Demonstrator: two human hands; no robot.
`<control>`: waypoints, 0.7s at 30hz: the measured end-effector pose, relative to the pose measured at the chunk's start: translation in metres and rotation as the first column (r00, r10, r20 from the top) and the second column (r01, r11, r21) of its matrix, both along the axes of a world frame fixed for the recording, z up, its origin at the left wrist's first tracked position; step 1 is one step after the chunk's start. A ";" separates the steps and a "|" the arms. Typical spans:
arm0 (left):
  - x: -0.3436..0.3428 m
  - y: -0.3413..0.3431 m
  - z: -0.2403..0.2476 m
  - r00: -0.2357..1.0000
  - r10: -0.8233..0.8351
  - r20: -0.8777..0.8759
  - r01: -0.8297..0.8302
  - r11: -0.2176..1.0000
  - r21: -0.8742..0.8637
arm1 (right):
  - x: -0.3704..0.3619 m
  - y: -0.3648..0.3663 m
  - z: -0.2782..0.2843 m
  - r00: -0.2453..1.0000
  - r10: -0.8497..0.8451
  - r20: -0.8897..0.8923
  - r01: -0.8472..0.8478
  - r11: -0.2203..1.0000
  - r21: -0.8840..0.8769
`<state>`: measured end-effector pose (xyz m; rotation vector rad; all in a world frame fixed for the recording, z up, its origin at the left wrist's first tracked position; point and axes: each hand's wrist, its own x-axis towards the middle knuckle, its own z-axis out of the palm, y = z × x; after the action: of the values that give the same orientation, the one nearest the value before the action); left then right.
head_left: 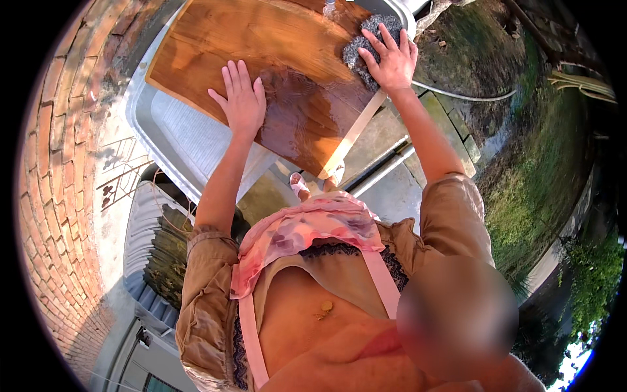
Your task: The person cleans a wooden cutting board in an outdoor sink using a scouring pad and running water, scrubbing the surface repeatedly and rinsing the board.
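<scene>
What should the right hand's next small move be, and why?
Probably slide the scrubber inward from the board's edge onto the dark, wet-looking patch: the right hand rests on the scrubber, the patch lies beside it, and the left hand, flat on the board, could steady it.

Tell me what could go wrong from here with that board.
The board might slide or tip: its near corner juts past the tub, toward the person's feet.

The left hand could skid, since it lies flat and the board's near part looks wet.

The right hand might run off the side, as it rests on the grey scrubber right by the board's edge.
</scene>
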<state>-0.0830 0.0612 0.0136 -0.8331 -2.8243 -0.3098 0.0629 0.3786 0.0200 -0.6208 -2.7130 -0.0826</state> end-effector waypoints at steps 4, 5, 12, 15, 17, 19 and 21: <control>-0.001 0.004 -0.001 0.998 -0.033 -0.047 0.033 0.999 0.002 | -0.122 -0.043 0.010 0.998 -0.042 0.035 0.042 0.999 0.012; -0.003 0.006 -0.001 0.998 -0.040 -0.043 0.041 0.999 0.009 | -0.131 -0.068 0.008 0.998 0.067 0.001 -0.067 0.998 -0.015; 0.001 -0.010 -0.002 1.000 0.009 -0.004 -0.009 1.000 0.017 | 0.031 -0.082 0.010 0.888 0.459 -0.022 -0.451 0.861 -0.235; -0.001 0.001 0.002 1.000 -0.003 -0.018 0.003 1.000 0.010 | 0.024 -0.011 0.005 0.977 0.211 -0.032 -0.214 0.969 -0.121; 0.002 0.008 0.001 0.999 -0.025 -0.038 0.026 1.000 0.017 | -0.029 0.015 -0.004 0.996 0.066 -0.052 -0.068 0.997 -0.048; -0.001 -0.004 0.001 0.999 -0.021 -0.035 0.020 1.000 -0.016 | -0.086 -0.032 0.016 0.991 0.068 -0.117 -0.078 0.993 -0.085; -0.003 -0.001 0.003 0.999 -0.037 -0.038 0.036 0.999 -0.017 | -0.110 -0.084 0.019 0.980 0.154 -0.127 -0.168 0.979 -0.112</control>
<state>-0.0859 0.0598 0.0162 -0.8849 -2.7823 -0.2728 -0.0471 0.2943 0.0391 -0.4221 -2.6565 0.1576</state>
